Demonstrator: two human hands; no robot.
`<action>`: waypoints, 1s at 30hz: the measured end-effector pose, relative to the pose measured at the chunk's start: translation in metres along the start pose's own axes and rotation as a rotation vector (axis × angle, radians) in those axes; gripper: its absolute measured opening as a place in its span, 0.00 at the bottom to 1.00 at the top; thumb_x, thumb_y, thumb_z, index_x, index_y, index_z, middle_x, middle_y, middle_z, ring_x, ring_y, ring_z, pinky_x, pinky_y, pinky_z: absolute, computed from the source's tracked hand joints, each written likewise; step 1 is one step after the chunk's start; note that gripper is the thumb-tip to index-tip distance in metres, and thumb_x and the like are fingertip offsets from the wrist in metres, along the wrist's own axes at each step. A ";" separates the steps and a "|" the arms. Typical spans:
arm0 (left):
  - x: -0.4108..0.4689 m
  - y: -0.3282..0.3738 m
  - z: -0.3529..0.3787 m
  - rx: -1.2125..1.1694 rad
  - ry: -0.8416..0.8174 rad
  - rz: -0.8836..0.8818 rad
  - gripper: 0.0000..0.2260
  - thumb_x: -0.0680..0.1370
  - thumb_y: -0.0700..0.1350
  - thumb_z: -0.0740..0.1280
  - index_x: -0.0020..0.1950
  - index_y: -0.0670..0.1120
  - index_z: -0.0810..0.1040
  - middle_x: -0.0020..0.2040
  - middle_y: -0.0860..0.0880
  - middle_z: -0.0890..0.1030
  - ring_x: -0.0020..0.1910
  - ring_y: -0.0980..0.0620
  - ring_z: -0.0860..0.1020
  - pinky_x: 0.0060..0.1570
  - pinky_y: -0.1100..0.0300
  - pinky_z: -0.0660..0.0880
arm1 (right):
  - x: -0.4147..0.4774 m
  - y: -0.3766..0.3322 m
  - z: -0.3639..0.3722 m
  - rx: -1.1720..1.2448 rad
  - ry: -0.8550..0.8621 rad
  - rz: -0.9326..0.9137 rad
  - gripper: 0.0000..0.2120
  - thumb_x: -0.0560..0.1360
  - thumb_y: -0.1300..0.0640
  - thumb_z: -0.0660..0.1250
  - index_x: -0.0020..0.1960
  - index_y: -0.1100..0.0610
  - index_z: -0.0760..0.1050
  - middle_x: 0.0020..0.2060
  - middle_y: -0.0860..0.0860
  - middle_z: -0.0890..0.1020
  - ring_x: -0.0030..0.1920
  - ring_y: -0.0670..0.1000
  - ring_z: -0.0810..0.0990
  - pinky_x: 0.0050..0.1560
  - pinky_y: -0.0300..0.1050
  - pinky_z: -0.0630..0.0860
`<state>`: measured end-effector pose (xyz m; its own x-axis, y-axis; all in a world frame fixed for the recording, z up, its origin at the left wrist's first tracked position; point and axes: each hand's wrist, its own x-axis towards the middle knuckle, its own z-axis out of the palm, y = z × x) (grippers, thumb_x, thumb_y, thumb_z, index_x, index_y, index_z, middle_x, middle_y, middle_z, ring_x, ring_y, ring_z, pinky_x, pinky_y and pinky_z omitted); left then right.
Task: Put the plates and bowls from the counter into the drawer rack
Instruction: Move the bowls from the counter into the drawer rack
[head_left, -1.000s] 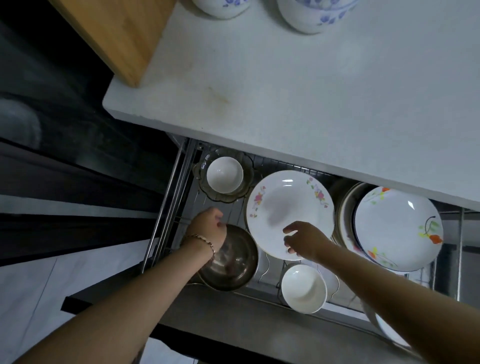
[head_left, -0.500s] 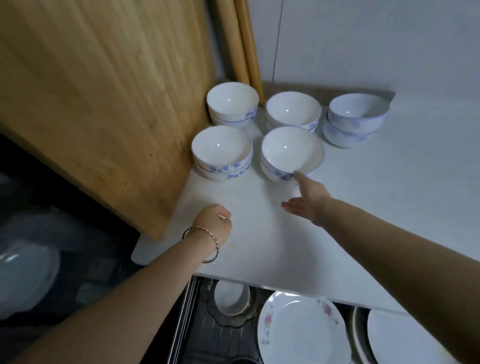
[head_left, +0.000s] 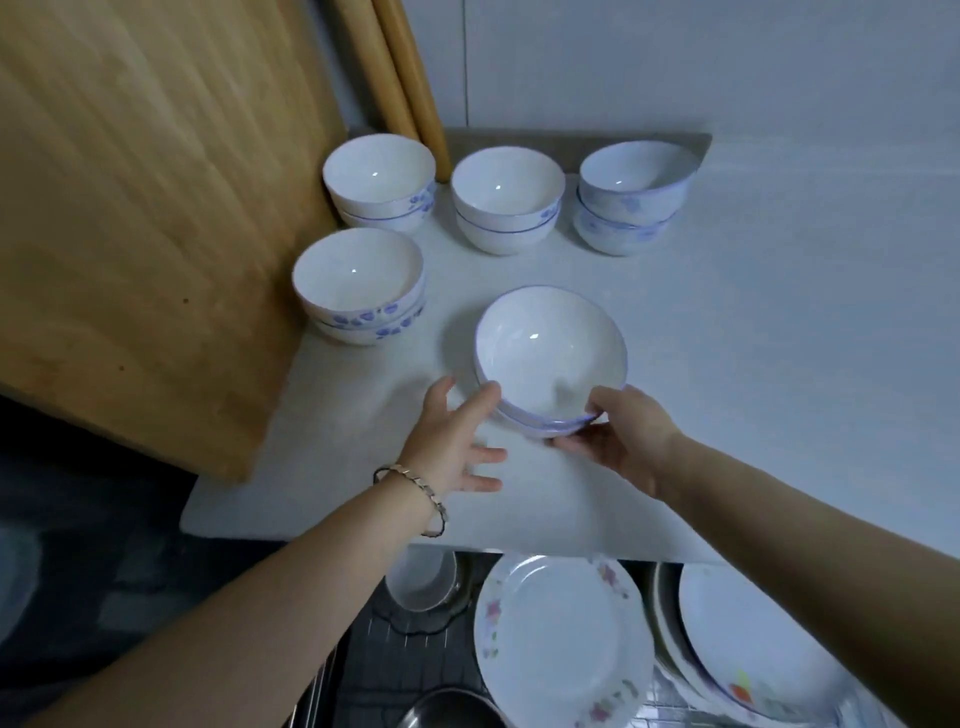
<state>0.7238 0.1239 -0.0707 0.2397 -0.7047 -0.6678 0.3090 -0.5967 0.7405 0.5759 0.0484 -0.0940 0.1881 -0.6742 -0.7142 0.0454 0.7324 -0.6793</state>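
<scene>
Right hand (head_left: 626, 439) gripping the near rim of a stack of two white bowls (head_left: 549, 356), thumb over the edge, fingers (head_left: 566, 444) curled beneath, stack tipped toward the camera and lifted at its near side above the white surface (head_left: 753, 364). Left hand (head_left: 452, 441) just beside the stack on its left, fingers spread wide, thumb tip touching the lower bowl's side, no real grip there. Bracelet (head_left: 415, 491) loose on the left wrist. Further back on the surface, four more bowl stacks with blue flower prints: one at front left (head_left: 358, 286) close to the wooden board (head_left: 145, 208), then three in a row behind, left (head_left: 379, 182), middle (head_left: 506, 197) and right (head_left: 631, 195), the right one with its top bowl sitting crooked. Down below the surface edge, open drawer rack (head_left: 363, 644) in view: floral plate (head_left: 561, 639) standing in the middle, more plates (head_left: 753, 639) leaning to its right, small white bowl (head_left: 418, 579) at upper left, steel bowl (head_left: 452, 709) at the bottom edge.
</scene>
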 end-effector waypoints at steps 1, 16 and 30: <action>-0.008 -0.001 0.010 0.038 -0.027 -0.009 0.24 0.77 0.53 0.63 0.70 0.58 0.58 0.60 0.48 0.72 0.45 0.42 0.79 0.38 0.52 0.78 | -0.016 0.005 -0.016 -0.034 -0.025 0.001 0.09 0.72 0.70 0.54 0.48 0.61 0.69 0.41 0.61 0.77 0.32 0.58 0.81 0.33 0.46 0.83; -0.120 -0.211 0.151 0.369 -0.211 -0.013 0.28 0.63 0.38 0.59 0.63 0.55 0.66 0.49 0.52 0.77 0.51 0.47 0.76 0.36 0.58 0.78 | -0.147 0.081 -0.247 -1.020 -0.159 -0.011 0.21 0.77 0.60 0.60 0.67 0.43 0.66 0.49 0.52 0.80 0.46 0.52 0.80 0.37 0.38 0.77; -0.042 -0.355 0.121 1.009 -0.095 -0.548 0.22 0.81 0.45 0.57 0.74 0.42 0.59 0.72 0.42 0.67 0.68 0.44 0.70 0.64 0.57 0.68 | -0.076 0.195 -0.295 -1.626 -0.333 -0.091 0.26 0.79 0.60 0.55 0.74 0.44 0.56 0.61 0.58 0.79 0.58 0.59 0.79 0.60 0.51 0.75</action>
<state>0.4923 0.3187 -0.2965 0.2173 -0.2560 -0.9419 -0.5373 -0.8370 0.1035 0.2807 0.2144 -0.2222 0.4395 -0.5014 -0.7452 -0.8956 -0.3076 -0.3213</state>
